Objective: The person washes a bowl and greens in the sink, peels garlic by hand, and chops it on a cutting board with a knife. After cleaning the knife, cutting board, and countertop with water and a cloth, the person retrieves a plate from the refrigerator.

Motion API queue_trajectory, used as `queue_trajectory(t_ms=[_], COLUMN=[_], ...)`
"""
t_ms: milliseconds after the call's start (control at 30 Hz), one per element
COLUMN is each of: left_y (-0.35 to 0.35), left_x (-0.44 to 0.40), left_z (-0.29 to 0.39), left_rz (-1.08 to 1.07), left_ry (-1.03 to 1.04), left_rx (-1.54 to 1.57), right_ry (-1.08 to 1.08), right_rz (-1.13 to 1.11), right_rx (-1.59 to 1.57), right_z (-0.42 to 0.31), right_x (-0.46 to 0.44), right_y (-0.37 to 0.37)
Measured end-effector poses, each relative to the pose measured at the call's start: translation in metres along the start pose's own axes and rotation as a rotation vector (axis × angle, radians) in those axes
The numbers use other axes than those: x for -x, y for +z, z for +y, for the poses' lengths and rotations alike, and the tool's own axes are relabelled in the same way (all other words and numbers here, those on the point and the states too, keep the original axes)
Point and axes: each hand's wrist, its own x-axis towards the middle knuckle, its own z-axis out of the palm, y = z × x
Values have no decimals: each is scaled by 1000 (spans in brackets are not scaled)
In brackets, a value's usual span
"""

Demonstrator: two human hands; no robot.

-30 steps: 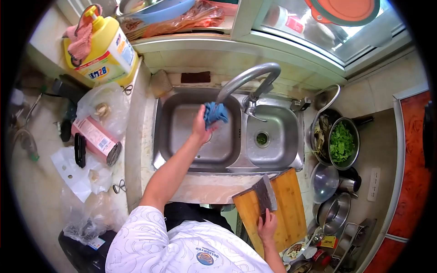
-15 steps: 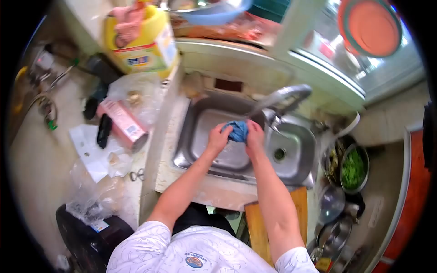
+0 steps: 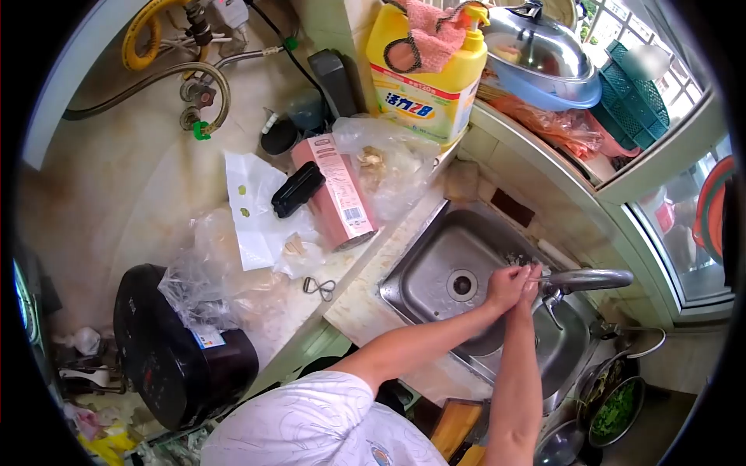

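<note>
My left hand (image 3: 505,288) and my right hand (image 3: 531,284) are pressed together over the steel double sink (image 3: 431,264), close to the tap's spout. Both have curled fingers. What they close around, if anything, is hidden; no blue cloth shows in this view. The chrome tap (image 3: 594,279) reaches over from the right, its end near my fingers. Below my wrists lies the left basin, with its round drain (image 3: 462,285) uncovered.
Left of the sink lie a pink canister (image 3: 339,194), a black object (image 3: 298,190), and plastic bags (image 3: 206,287). A black appliance (image 3: 175,349) stands nearer. Behind is a yellow detergent jug (image 3: 423,85). Right of the sink sits a bowl of greens (image 3: 615,412).
My view has swung left, so the sink appears further right. My hands, earlier apart with a bunched blue cloth between them, are now together by the tap; the cloth is out of sight.
</note>
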Motion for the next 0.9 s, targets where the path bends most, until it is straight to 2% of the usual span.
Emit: queue_trajectory(t_ms=[33, 100, 133, 200, 267, 333, 400, 467, 567, 600, 667, 700, 733, 800, 833, 867, 900], left_y=[4, 8, 7, 9, 7, -10, -32, -39, -47, -48, -50, -50, -49, -49, -52, -54, -58], left_x=[-8, -30, -37, -50, -43, -16, -22, -41, -62, -62, -63, -52, -46, -40, -39, -43, -47], left_z=[1, -1, -6, -10, -18, 1, 12, 27, 35, 25, 16, 12, 9, -9, -16, -37, -65], left_rz=[13, 180, 180, 197, -73, -43, -333, -588, -706, -723, -563, -500, -510, -371, -399, -406, -406], left_ry=[-6, 42, 34, -77, -16, 897, 1169, 1113, 1109, 1100, 1037, 759, 757, 273, 121, 119, 30], left_rx=[-2, -107, -109, -138, -215, -396, -692, -743, -884, -879, -653, -568, -567, -658, -562, -566, -477], right_ry=[116, 275, 359, 298, 265, 438, 327, 465, 418, 427, 364, 242, 246, -816, -666, -660, -641], right_rz=[-297, -111, -21, -178, -99, 87, -8, -73, 52, 67, 210, 206, 215, 117, 77, 82, 89], right_rx=[-465, -353, -306, -304, -381, -399, -298, -187, -246, -252, 176, 408, 404, 1359, 1502, 1500, 1328], right_z=[12, -48, -83, -75, -80, -82, -77, -94, -89, -95, -110, -99, -84, -68, -60, -63, -65], right_x=[-2, 68, 105, 110, 111, 95, 96, 91, 84, 94, 103, 100, 93, 90, 90, 99, 111], right_y=[-3, 57, 91, 87, 90, 67, 58, 56, 71, 81, 97, 95, 87, 79, 74, 77, 81])
